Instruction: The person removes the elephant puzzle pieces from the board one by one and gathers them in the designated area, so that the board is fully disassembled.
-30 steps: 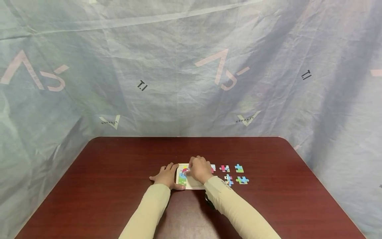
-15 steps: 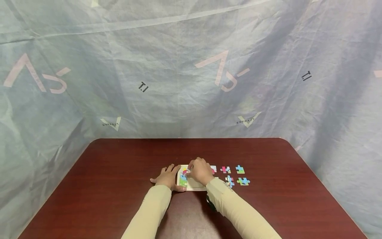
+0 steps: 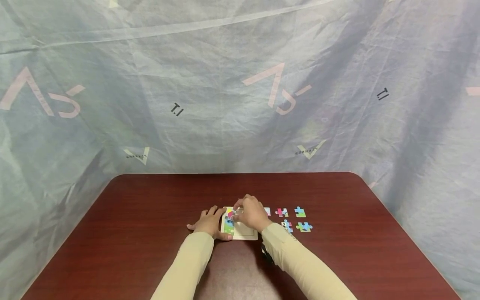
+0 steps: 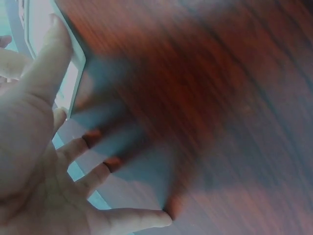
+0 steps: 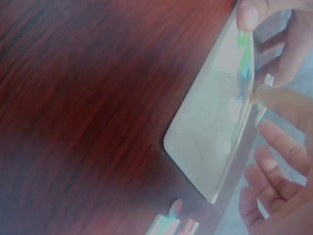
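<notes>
A pale puzzle tray (image 3: 245, 233) lies on the table, with joined colourful pieces (image 3: 228, 225) along its left side. My left hand (image 3: 208, 223) spreads its fingers at the tray's left end, its thumb (image 4: 51, 54) resting on the near edge. Above the tray, my right hand (image 3: 252, 213) pinches a small jigsaw puzzle piece (image 5: 264, 105), seen nearly edge-on in the right wrist view. The other fingers of that hand are loosely bent. The right hand hides part of the tray's far side and right end.
Right of the tray lie several loose pieces: a pink one (image 3: 282, 212), a blue-green one (image 3: 300, 211), a multicoloured one (image 3: 287, 226) and another blue-green one (image 3: 304, 226). Part of one more (image 3: 267, 211) shows behind the right hand. A grey cloth (image 3: 225, 125) hangs behind the dark red table (image 3: 161, 208).
My right wrist has shifted slightly right and now covers a pale corner seen earlier beside it. Its thumb and forefinger stay over the joined pieces. The left hand keeps its place.
</notes>
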`<state>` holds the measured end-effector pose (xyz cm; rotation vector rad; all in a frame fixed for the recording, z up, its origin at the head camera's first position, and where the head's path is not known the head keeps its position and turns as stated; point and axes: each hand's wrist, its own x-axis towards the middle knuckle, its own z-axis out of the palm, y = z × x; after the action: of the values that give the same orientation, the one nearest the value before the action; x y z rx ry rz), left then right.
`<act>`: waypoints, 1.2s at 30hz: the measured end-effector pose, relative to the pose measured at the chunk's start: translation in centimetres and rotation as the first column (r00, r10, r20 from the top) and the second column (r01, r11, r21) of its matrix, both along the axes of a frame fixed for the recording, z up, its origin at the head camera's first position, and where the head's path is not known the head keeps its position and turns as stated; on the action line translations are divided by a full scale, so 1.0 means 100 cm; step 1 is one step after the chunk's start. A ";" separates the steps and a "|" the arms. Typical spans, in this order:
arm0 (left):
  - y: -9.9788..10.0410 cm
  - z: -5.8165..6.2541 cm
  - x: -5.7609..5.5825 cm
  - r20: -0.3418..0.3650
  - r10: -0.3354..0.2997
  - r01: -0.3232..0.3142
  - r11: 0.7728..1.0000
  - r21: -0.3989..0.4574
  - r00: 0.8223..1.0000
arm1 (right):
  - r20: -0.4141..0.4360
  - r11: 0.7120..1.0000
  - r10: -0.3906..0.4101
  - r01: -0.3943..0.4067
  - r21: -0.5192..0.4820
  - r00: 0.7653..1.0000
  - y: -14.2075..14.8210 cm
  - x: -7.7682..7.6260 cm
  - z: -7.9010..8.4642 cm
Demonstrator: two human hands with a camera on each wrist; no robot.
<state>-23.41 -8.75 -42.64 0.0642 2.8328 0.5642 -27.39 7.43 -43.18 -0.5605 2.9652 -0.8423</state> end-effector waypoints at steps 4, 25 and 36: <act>-0.001 0.001 0.000 -0.007 0.002 -0.002 1.000 0.001 1.000 | -0.045 0.999 0.046 -0.047 -0.026 0.998 0.006 -0.001 0.002; 0.000 0.003 0.006 -0.031 0.006 -0.006 1.000 0.023 1.000 | 0.021 0.998 0.066 -0.066 -0.022 0.998 0.052 0.006 0.021; 0.001 0.005 0.007 -0.032 -0.001 0.002 1.000 0.007 0.999 | 0.029 0.998 0.067 -0.067 0.004 0.997 0.072 0.013 0.028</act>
<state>-22.72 -8.68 -42.13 0.0773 2.8617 0.5776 -26.06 14.65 -40.35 -0.6384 2.9039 -0.8304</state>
